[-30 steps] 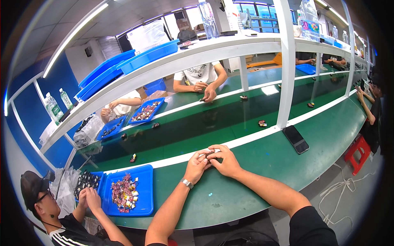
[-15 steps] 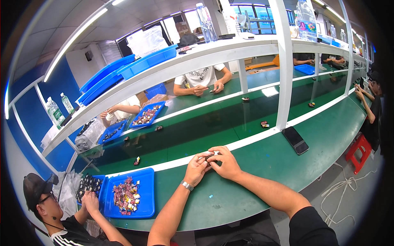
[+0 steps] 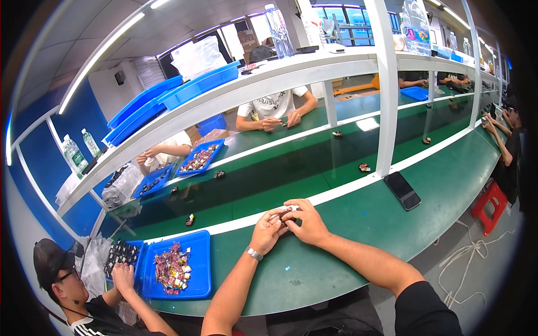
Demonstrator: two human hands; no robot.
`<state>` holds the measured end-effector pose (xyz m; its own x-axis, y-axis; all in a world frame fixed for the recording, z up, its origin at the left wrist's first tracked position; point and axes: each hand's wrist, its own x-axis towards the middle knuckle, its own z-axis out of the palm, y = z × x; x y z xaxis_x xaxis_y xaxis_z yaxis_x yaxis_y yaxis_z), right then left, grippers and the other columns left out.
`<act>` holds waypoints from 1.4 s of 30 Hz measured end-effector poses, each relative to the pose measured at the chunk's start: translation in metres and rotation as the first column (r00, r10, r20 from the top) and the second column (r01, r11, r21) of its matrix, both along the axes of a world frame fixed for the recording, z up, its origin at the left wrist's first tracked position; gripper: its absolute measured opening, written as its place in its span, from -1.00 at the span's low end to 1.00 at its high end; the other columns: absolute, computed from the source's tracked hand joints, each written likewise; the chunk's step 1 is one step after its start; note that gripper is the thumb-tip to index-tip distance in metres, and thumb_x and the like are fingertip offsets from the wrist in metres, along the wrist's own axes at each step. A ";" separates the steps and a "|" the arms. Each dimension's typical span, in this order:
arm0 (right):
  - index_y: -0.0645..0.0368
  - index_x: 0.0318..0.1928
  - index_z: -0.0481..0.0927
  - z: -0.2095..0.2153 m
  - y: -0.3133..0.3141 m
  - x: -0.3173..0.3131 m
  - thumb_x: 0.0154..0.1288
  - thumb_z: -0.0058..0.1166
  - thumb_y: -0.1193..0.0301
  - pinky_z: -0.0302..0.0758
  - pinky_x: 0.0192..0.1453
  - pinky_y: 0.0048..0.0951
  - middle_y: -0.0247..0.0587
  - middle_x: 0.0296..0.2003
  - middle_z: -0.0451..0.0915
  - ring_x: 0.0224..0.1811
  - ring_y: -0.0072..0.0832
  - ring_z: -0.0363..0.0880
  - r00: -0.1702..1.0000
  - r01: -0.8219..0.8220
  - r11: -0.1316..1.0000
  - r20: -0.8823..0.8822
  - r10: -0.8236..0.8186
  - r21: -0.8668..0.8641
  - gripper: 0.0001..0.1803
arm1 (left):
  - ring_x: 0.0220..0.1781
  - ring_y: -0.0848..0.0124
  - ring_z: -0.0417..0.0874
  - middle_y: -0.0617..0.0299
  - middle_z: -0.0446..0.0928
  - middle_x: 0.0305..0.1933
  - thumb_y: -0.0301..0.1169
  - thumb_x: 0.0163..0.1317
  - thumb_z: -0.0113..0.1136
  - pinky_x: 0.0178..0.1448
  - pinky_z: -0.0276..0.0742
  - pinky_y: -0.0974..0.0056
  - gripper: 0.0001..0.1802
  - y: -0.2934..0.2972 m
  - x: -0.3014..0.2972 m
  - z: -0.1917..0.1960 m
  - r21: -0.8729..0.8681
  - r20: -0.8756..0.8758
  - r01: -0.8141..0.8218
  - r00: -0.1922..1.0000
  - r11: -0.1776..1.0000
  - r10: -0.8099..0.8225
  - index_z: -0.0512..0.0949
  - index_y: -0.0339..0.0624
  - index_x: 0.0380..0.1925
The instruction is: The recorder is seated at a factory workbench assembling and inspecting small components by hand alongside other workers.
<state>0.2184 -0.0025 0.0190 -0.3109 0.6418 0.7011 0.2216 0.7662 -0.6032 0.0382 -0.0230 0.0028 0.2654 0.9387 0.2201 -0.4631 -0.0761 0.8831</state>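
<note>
A small dark part point(image 3: 286, 215), its kind too hidden to name, sits between the fingertips of both my hands above the green table point(image 3: 314, 269). My left hand point(image 3: 268, 229) pinches it from the left, with a metal watch on that wrist. From the right, my right hand point(image 3: 306, 223) closes on the same part with thumb and forefinger. Fingers cover most of it. Left of my arms lies a blue tray point(image 3: 204, 263) with a pile of small reddish, yellow and white pieces point(image 3: 172, 269).
Past my hands runs a dark green conveyor belt point(image 3: 263, 179) carrying small parts. A black phone point(image 3: 402, 191) lies on the right. A white post point(image 3: 388, 89) and shelf point(image 3: 246, 83) stand over the belt. A co-worker point(image 3: 73, 280) sits at left beside a tray of black parts point(image 3: 121, 252).
Parts on the belt have shifted slightly to the right. My hands stay in place with the dark part, fingers barely moving. The co-worker at left has moved a hand slightly.
</note>
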 end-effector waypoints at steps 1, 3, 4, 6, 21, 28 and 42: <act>0.11 -0.28 0.71 0.000 0.000 0.000 0.07 0.27 0.52 0.48 0.19 -0.25 -0.18 0.08 0.52 0.19 -0.21 0.42 1.000 -0.009 1.000 -0.009 0.009 -0.018 -0.85 | 0.24 0.30 0.53 0.04 0.44 0.28 -0.51 0.37 0.10 0.29 0.55 0.12 -0.68 0.000 -0.001 -0.001 -0.017 0.014 0.008 1.000 1.000 -0.007 0.41 -0.22 0.10; 0.10 -0.28 0.72 -0.001 0.000 0.000 0.07 0.27 0.52 0.49 0.18 -0.25 -0.19 0.08 0.52 0.19 -0.21 0.42 1.000 -0.020 0.999 -0.017 0.019 -0.040 -0.85 | 0.24 0.29 0.53 0.04 0.43 0.28 -0.50 0.36 0.11 0.29 0.55 0.12 -0.68 0.000 -0.001 -0.002 -0.036 0.028 0.013 1.000 0.999 -0.012 0.40 -0.23 0.10; 0.10 -0.28 0.72 -0.001 0.000 -0.001 0.07 0.27 0.52 0.49 0.19 -0.24 -0.18 0.09 0.52 0.20 -0.20 0.42 0.999 -0.024 0.999 -0.025 0.023 -0.038 -0.85 | 0.24 0.29 0.53 0.03 0.43 0.28 -0.49 0.36 0.12 0.29 0.55 0.11 -0.68 0.001 -0.001 -0.003 -0.022 0.037 0.018 0.999 1.000 -0.018 0.41 -0.22 0.09; 0.10 -0.29 0.72 -0.002 0.001 -0.001 0.07 0.27 0.52 0.48 0.20 -0.23 -0.18 0.11 0.52 0.20 -0.20 0.41 0.999 -0.029 0.999 -0.030 0.027 -0.042 -0.85 | 0.24 0.28 0.53 0.02 0.43 0.29 -0.48 0.37 0.12 0.29 0.55 0.10 -0.69 0.001 -0.001 -0.004 -0.014 0.047 0.023 0.999 1.000 -0.022 0.41 -0.21 0.09; 0.17 -0.21 0.63 0.009 0.000 0.000 0.12 0.20 0.56 0.49 0.11 -0.27 -0.14 0.05 0.50 0.14 -0.19 0.44 0.999 -0.012 0.993 0.052 0.005 0.119 -0.81 | 0.11 0.36 0.58 0.12 0.54 0.11 -0.49 0.37 0.11 0.19 0.59 0.17 -0.69 -0.003 0.006 0.002 -0.079 0.042 -0.099 0.994 0.992 0.102 0.39 -0.18 0.10; 0.17 -0.31 0.59 0.012 0.000 0.000 0.05 0.23 0.57 0.56 -0.20 -0.37 -0.28 -0.27 0.51 -0.18 -0.32 0.52 0.990 0.086 0.957 0.081 -0.113 0.276 -0.85 | 0.07 0.37 0.60 0.17 0.55 0.06 -0.49 0.38 0.10 0.19 0.60 0.18 -0.68 -0.001 0.003 -0.002 -0.097 0.036 -0.083 0.996 0.992 0.087 0.39 -0.18 0.11; 0.13 -0.31 0.63 0.004 0.002 -0.005 0.08 0.27 0.49 0.61 -0.24 -0.37 -0.29 -0.27 0.54 -0.18 -0.33 0.57 0.967 0.157 0.919 0.133 -0.217 0.362 -0.86 | 0.07 0.38 0.62 0.16 0.57 0.05 -0.52 0.39 0.06 0.20 0.61 0.22 -0.70 0.000 0.003 -0.004 -0.097 0.047 -0.075 0.996 0.992 0.080 0.37 -0.22 0.10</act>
<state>0.2137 -0.0007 0.0233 -0.3409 0.4266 0.8377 0.4554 0.8545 -0.2498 0.0414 -0.0229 -0.0012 0.1818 0.9733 0.1404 -0.5037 -0.0305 0.8633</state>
